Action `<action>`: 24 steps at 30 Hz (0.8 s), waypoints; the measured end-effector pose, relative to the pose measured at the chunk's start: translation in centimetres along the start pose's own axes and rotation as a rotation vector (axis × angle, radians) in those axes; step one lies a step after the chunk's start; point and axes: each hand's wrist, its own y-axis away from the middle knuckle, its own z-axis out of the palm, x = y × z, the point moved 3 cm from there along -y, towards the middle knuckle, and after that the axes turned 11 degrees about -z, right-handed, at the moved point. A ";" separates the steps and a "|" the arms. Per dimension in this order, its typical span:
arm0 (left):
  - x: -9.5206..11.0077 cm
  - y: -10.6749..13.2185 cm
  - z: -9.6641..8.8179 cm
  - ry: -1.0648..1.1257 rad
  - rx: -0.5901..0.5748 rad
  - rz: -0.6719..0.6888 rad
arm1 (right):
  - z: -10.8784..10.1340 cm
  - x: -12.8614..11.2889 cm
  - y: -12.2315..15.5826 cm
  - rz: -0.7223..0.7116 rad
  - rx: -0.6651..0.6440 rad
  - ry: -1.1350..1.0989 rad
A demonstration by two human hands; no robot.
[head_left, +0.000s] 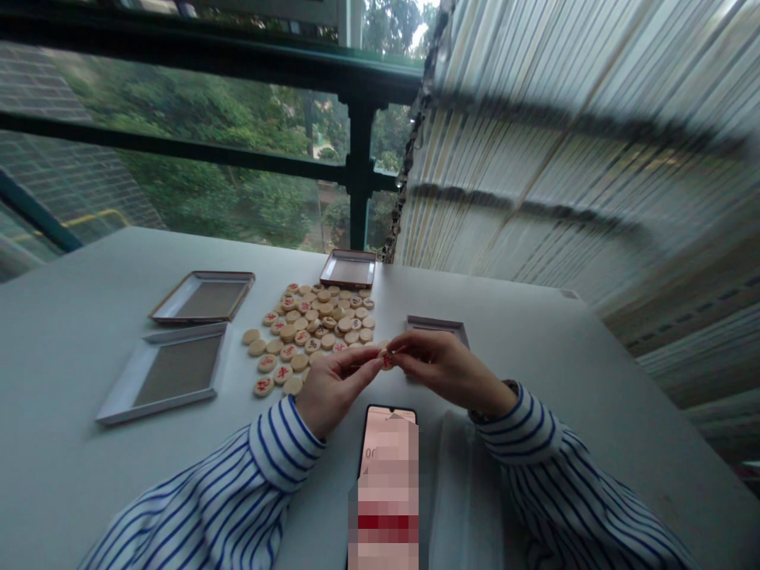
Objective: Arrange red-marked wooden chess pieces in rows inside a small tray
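Between the fingertips of both hands is a round wooden Chinese chess piece (387, 361) with a red character facing me. My left hand (332, 389) pinches it from the left, its fingers partly covering the nearest pieces on the table. From the right, my right hand (446, 369) pinches the same piece in front of a small box. A loose spread of many similar chess pieces (288, 333) lies just beyond and left of my left hand. Some show red or black characters; others are blank side up.
On the white table (534, 356), a brown-edged shallow tray (172, 302) and a white box (127, 385) lie left. Another tray (348, 286) stands behind the pieces, a small box (436, 321) behind my right hand. A phone (389, 435) and clear plastic container (466, 499) lie in front.
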 end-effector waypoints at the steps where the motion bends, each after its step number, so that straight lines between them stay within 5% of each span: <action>1: 0.0 0.0 0.0 -0.002 -0.003 0.001 | 0.0 0.0 0.0 0.000 0.001 -0.001; 24: 0.1 0.0 -0.2 0.046 0.064 -0.047 | 0.0 -0.6 0.0 -0.058 -0.049 0.113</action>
